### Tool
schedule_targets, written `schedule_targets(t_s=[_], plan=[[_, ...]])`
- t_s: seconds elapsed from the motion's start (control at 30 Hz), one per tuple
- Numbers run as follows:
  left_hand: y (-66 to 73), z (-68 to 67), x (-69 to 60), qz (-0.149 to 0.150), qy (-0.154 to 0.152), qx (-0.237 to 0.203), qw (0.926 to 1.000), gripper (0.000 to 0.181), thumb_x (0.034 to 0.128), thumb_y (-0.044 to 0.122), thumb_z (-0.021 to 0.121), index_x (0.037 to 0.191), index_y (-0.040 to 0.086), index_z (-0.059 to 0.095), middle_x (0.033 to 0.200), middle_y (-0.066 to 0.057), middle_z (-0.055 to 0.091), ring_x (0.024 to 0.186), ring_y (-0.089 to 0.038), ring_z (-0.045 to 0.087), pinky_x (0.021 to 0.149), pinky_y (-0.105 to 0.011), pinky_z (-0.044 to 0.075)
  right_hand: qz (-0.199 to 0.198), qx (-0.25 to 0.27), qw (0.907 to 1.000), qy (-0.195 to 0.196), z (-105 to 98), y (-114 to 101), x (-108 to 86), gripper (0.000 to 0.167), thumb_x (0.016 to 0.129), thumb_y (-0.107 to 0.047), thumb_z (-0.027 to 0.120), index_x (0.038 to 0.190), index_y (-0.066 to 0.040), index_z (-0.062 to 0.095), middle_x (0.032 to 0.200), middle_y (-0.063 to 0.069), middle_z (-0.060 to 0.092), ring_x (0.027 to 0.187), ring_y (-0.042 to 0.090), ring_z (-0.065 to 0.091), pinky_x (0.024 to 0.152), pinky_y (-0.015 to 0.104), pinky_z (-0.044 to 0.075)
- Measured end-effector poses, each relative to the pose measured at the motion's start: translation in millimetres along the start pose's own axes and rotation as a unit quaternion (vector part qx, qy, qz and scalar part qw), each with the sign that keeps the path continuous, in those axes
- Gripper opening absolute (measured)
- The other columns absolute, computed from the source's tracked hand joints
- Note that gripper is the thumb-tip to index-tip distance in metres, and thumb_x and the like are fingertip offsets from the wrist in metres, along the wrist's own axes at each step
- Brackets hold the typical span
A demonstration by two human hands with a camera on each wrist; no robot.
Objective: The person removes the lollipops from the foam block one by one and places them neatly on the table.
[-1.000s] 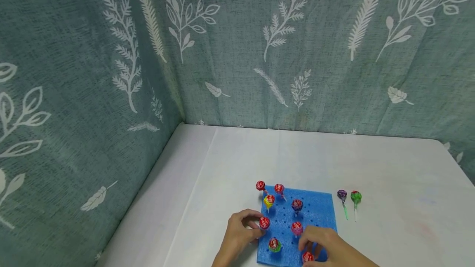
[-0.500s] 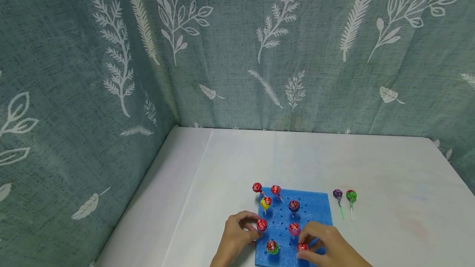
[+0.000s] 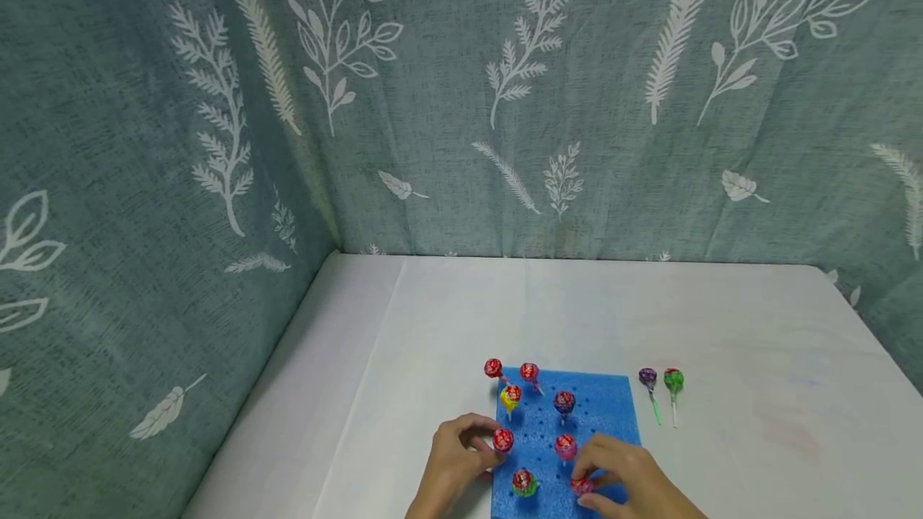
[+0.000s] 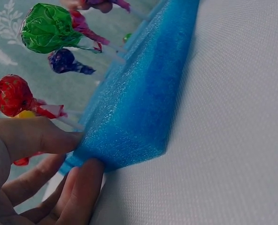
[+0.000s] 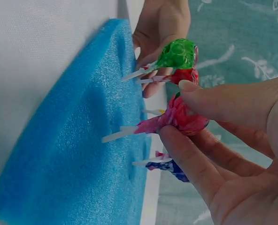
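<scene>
1. The right hand [image 3: 622, 472] pinches a pink lollipop [image 5: 180, 120] between thumb and finger, over a blue foam board [image 3: 604, 403].
2. The left hand [image 3: 457, 453] clamps the board's left edge with thumb and fingers.
3. White marks on a red lollipop [image 3: 503, 440] standing in the board are too small to read.
4. A purple lollipop [image 3: 647, 377] and a green lollipop [image 3: 674, 380] lie rightward on the table [image 3: 750, 343].

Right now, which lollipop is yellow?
The round yellow-and-red wrapped lollipop near the far left corner of the blue foam board; no other shows yellow.
</scene>
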State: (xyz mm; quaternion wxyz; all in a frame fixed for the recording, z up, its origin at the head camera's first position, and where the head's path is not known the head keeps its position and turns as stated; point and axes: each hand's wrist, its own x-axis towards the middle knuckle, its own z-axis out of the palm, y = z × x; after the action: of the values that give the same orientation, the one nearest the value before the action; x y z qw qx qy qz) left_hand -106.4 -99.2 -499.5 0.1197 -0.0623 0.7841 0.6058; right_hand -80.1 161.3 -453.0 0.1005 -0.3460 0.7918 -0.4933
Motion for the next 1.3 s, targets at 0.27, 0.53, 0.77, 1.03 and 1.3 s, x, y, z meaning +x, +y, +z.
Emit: schedule_targets(t_s=[0.27, 0.53, 0.77, 1.03, 1.3], plan=[[-0.8, -0.1, 1.1, -0.006, 0.007, 0.016, 0.9998, 0.033, 0.067, -0.007, 0.077, 0.097, 0.005, 0.069, 0.081, -0.003, 0.062, 0.063, -0.016, 0.056, 0.05, -0.031, 0.056, -0.022, -0.005, 0.9967, 0.078, -3, -11, -0.9, 0.013, 0.085, -0.008, 0.069, 0.096, -0.012, 0.064, 0.094, 0.0, 0.06, 0.087, 0.008, 0.06, 0.066, 0.021, 0.057], [-3.6, 0.2, 0.6, -0.001, 0.008, 0.003, 1.0, 0.032, 0.0668, -0.007, 0.077, 0.096, 0.004, 0.069, 0.08, -0.004, 0.062, 0.063, -0.016, 0.056, 0.049, -0.031, 0.056, -0.029, -0.063, 0.9833, 0.168, -10, -18, -3.0, 0.025, 0.08, -0.004, 0.074, 0.098, -0.018, 0.064, 0.092, -0.005, 0.06, 0.081, 0.007, 0.061, 0.061, 0.023, 0.057], [-4.1, 1.2, 0.5, 0.001, 0.006, 0.002, 1.0, 0.032, 0.0665, -0.007, 0.077, 0.095, 0.005, 0.069, 0.08, -0.004, 0.062, 0.064, -0.016, 0.056, 0.05, -0.031, 0.057, -0.003, -0.092, 0.9732, 0.211, -19, -20, -6.1, 0.032, 0.075, -0.003, 0.077, 0.096, -0.022, 0.064, 0.091, -0.01, 0.059, 0.079, 0.004, 0.061, 0.061, 0.023, 0.057], [-4.6, 1.9, -0.5, 0.0, 0.005, -0.009, 0.9999, 0.031, 0.0661, -0.007, 0.077, 0.094, 0.004, 0.069, 0.078, -0.004, 0.062, 0.063, -0.016, 0.057, 0.049, -0.032, 0.057, 0.037, -0.127, 0.9611, 0.242, -29, -23, -8.7, 0.034, 0.073, -0.002, 0.079, 0.095, -0.022, 0.064, 0.091, -0.011, 0.06, 0.079, 0.004, 0.061, 0.062, 0.019, 0.056], [-2.7, 1.5, -1.1, -0.001, 0.011, -0.002, 0.9999, 0.032, 0.0665, -0.007, 0.077, 0.096, 0.004, 0.069, 0.073, -0.005, 0.059, 0.062, -0.016, 0.055, 0.049, -0.031, 0.056, 0.062, -0.149, 0.9472, 0.277, -37, -20, -12.0, 0.031, 0.073, -0.006, 0.08, 0.096, -0.022, 0.066, 0.093, -0.01, 0.061, 0.08, 0.004, 0.062, 0.064, 0.017, 0.055]])
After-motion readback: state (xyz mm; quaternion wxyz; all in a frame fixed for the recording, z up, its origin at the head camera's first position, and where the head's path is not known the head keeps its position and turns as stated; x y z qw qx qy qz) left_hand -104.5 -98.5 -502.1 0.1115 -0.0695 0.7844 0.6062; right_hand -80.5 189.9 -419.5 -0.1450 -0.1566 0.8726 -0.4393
